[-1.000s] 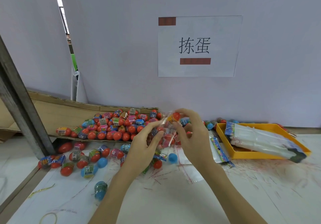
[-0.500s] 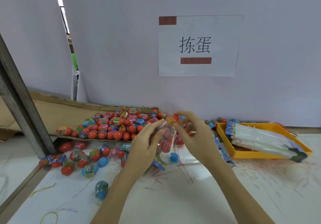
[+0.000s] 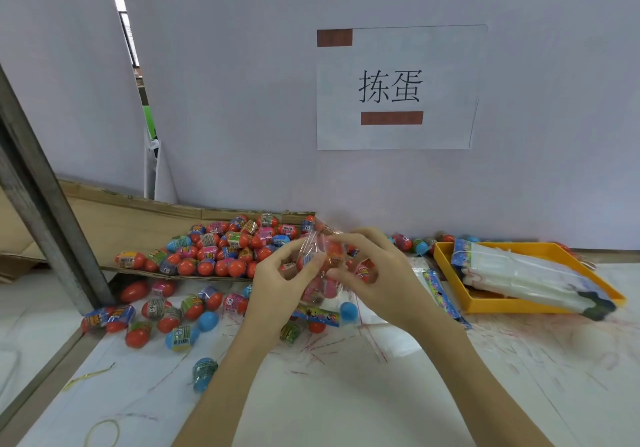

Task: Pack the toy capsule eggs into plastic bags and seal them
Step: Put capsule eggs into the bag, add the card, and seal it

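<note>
**Inspector:** Directly below the paper sign (image 3: pixel 398 88) on the wall, both hands meet over the white table (image 3: pixel 346 405). Report the grip.

**Assistant:** The left hand (image 3: pixel 277 287) has thumb and forefinger curled and pinching the near side of a clear plastic bag (image 3: pixel 320 256). The right hand (image 3: pixel 377 280) has its fingers curled round the opposite side, thumb pressed to the film. The bag is held upright between them, lifted off the table, its mouth uppermost.

**Inspector:** Contents?

**Assistant:** Several toy eggs are visible through the film, mostly orange. An exact count cannot be made; the fingers cover part of the bag. Whether the mouth is sealed cannot be told.

**Inspector:** Remaining stock?

**Assistant:** A large heap of eggs (image 3: pixel 225 245) lies on a cardboard sheet (image 3: pixel 114 218), to the left of the sign and lower. Loose eggs (image 3: pixel 166 311) are scattered on the table in front of that cardboard, just left of the left hand. One blue egg (image 3: pixel 203 374) lies apart, nearer the viewer. A few more eggs (image 3: pixel 410 242) sit against the wall, below the sign's right edge.

**Inspector:** Other items?

**Assistant:** A yellow tray (image 3: pixel 491 304) stands to the lower right of the sign, carrying a stack of flat bags (image 3: pixel 526 276). A printed strip (image 3: pixel 443 297) lies between the right hand and the tray. A grey metal post (image 3: pixel 45 200) leans at far left. A rubber band (image 3: pixel 104 432) lies at the table's near left.
</note>
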Available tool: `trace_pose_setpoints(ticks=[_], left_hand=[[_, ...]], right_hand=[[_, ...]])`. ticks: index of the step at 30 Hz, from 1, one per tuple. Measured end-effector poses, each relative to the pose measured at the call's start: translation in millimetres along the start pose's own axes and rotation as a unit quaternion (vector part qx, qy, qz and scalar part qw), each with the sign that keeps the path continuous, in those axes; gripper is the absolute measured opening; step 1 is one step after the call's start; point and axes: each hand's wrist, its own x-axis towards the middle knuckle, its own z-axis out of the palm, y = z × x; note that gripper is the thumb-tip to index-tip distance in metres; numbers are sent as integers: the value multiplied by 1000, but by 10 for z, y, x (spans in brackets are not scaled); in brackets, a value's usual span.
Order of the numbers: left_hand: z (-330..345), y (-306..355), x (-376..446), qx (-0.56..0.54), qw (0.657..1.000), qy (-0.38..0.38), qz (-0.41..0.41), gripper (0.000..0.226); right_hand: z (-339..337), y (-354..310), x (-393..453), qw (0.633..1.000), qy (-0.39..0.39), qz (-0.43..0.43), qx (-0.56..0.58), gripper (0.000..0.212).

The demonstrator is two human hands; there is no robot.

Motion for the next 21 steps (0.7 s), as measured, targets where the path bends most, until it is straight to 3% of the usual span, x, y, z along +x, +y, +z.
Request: trace_pose_setpoints(ticks=[4,7,13,21], left_hand=[[-4,13,-16,-12,999,-30,-17,37],[-10,54,-22,-16,999,-34,-5,22],[-4,48,-38,-18,1000,-25,4,28],[0,24,-12,-30,999,-39,-15,35]], right_hand=[[62,-12,6,999,21,-10,32,22],[79,-35,11,996,45,10,75,17],[118,-51,-8,975,75,98,184,14],[123,-39,-6,983,88,82,138,5]])
